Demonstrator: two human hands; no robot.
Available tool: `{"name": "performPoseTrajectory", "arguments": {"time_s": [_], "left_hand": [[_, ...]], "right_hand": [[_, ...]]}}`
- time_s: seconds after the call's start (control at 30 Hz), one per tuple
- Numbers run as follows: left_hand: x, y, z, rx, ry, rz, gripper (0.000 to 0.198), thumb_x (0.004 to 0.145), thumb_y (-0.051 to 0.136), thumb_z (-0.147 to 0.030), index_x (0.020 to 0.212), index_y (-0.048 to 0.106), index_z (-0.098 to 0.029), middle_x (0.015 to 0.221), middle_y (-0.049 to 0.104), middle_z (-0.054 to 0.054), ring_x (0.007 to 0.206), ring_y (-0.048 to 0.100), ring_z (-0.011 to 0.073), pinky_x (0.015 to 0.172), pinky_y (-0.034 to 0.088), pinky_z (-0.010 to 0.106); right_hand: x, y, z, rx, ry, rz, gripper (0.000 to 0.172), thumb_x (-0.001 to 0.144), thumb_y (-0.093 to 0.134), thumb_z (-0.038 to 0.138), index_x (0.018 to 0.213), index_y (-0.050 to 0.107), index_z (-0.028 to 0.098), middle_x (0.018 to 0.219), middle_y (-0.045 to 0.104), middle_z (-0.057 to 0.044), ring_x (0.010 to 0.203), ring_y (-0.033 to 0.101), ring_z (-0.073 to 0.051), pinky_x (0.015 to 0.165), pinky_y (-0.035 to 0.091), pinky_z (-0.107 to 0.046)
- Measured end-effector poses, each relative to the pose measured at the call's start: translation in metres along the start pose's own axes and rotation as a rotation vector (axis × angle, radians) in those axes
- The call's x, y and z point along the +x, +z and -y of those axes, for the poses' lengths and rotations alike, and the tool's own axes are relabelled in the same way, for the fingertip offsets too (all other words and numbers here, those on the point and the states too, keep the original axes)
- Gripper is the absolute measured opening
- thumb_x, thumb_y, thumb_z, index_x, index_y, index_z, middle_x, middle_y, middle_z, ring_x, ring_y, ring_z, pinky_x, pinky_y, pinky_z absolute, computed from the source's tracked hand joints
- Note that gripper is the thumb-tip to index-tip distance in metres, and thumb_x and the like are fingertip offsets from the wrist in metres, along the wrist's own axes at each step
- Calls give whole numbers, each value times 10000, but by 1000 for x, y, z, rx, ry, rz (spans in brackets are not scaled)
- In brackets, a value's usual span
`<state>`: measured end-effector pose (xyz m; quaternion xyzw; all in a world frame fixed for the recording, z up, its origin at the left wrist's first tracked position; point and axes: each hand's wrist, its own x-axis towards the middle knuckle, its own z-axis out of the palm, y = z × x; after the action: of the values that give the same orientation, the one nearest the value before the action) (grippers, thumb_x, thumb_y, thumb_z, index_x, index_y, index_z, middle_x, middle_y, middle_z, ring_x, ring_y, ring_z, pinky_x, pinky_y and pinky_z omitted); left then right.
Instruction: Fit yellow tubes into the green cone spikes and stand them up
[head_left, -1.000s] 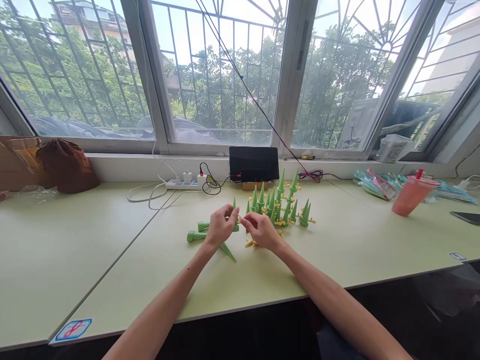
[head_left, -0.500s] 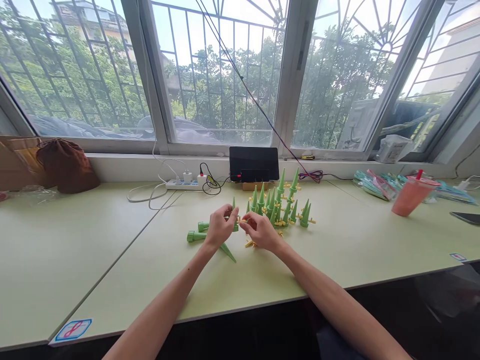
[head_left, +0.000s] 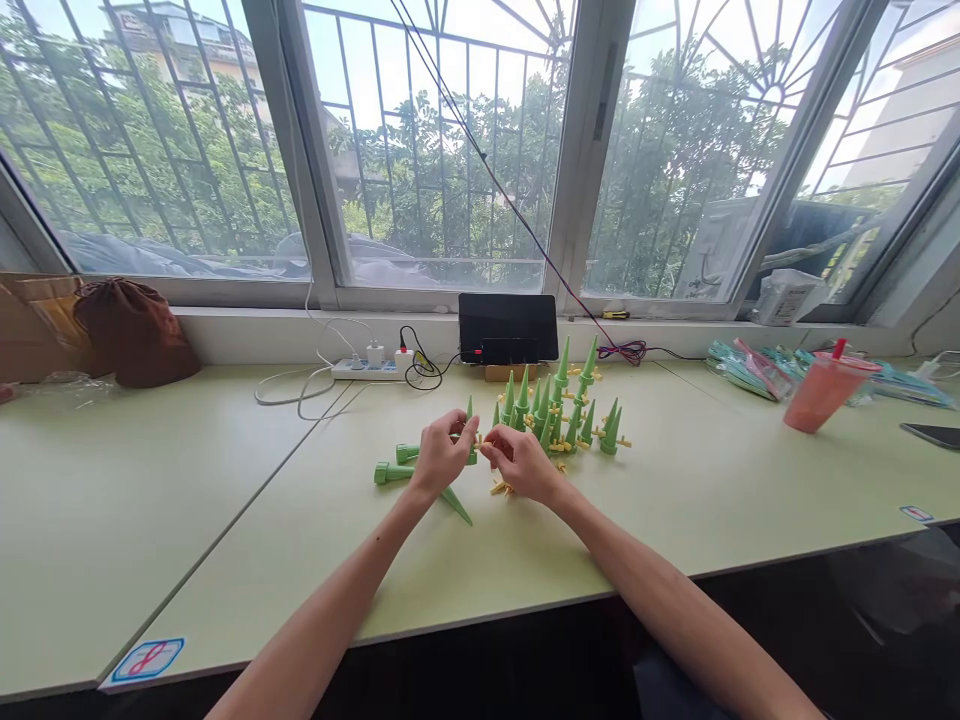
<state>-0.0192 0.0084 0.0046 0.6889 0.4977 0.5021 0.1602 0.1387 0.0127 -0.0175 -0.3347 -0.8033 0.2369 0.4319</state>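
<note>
My left hand is closed around an upright green plant watering spike, its middle hidden by my fingers. At the spike's right side, my right hand pinches a small yellow valve, which meets the spike. Loose green spikes lie beside and beneath my left hand, one with a ribbed cap and another with its bare tip toward me. A few yellow valves lie below my right hand. Behind it stands a cluster of upright green spikes with yellow valves fitted on their sides.
A black tablet leans at the window sill behind the spikes. Left of it lie a white power strip and cables. A pink cup with a straw and packaged items stand right. A brown drawstring bag sits far left.
Both hands have barely moved; the held spike and valve have shifted very slightly to the right.
</note>
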Motion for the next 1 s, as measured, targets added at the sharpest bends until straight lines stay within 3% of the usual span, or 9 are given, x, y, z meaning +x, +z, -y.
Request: {"name": "performPoseTrajectory", "arguments": {"time_s": [0.17,0.37,0.6,0.8,1.0], "left_hand": [[0,0,-1,-9,11,12,332,864,494,-445,659,496,-184,576,509,-22,518,472,112,480,352,225],[0,0,0,-4,-1,3,340,862,488,-471,682,521,-185,576,518,-20,515,485,116,478,353,228],[0,1,0,-51,-11,24,339,846,507,-473,680,520,-179,595,517,-12,534,496,118,471,360,224],[0,0,-1,-61,-12,6,337,847,514,-474,701,553,-173,595,539,-10,528,505,116,462,358,219],[1,-1,0,-112,-36,42,291,815,566,-441,703,547,-174,543,516,-24,469,451,99,423,317,211]], "right_hand": [[1,2,-3,-10,24,16,377,965,384,390,684,514,176,555,561,18,498,468,-92,541,359,-220],[0,0,2,0,11,-4,235,911,501,398,849,554,177,625,600,21,521,472,-95,533,360,-215],[1,1,0,-12,32,11,342,948,415,377,683,504,180,557,562,19,497,462,-94,533,359,-226],[1,-1,2,3,11,-21,239,905,497,392,814,551,179,632,593,13,541,477,-104,539,364,-223],[1,-1,2,27,9,-52,218,896,498,366,784,543,184,633,586,10,546,477,-110,549,372,-229]]}}
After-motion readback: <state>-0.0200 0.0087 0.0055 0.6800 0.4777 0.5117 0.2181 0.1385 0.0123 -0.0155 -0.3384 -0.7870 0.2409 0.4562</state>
